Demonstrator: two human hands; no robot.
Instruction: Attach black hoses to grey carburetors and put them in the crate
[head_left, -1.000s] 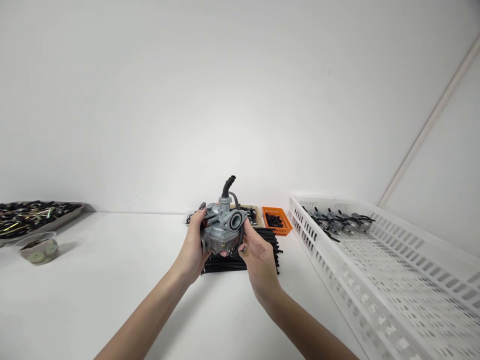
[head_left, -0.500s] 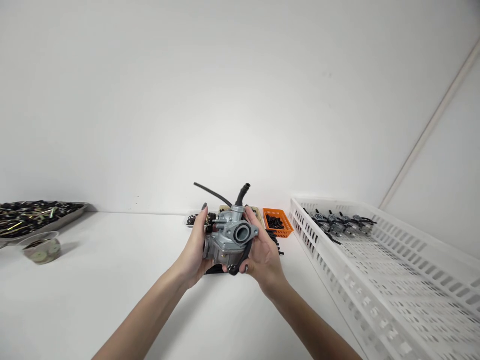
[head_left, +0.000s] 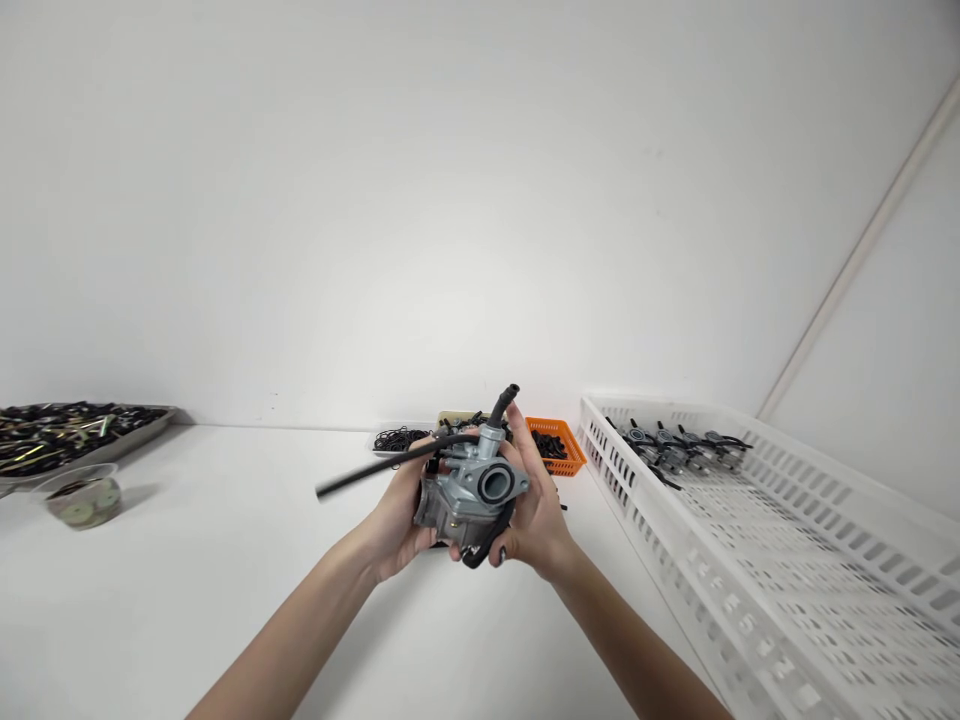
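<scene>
Now, left grip [head_left: 394,530] and right grip [head_left: 538,515] closed around carburetor [head_left: 469,494], hose [head_left: 390,464] swung lower

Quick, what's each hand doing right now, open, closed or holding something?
Left hand: holding the carburetor on its left side.
Right hand: holding the same carburetor, from the right.

Counter [head_left: 225,590]: white and smooth.
Orange basket [head_left: 568,467]: on the counter's back part.
Cream tray [head_left: 444,418]: just left of the orange basket, partly hidden.
White tray [head_left: 376,452]: farther left of the orange basket.
Metal tray [head_left: 135,441]: well left of the orange basket.
Clear tub [head_left: 88,506]: also well left, but nearer the viewer than the orange basket.
White crate [head_left: 664,530]: just right of the orange basket.
</scene>
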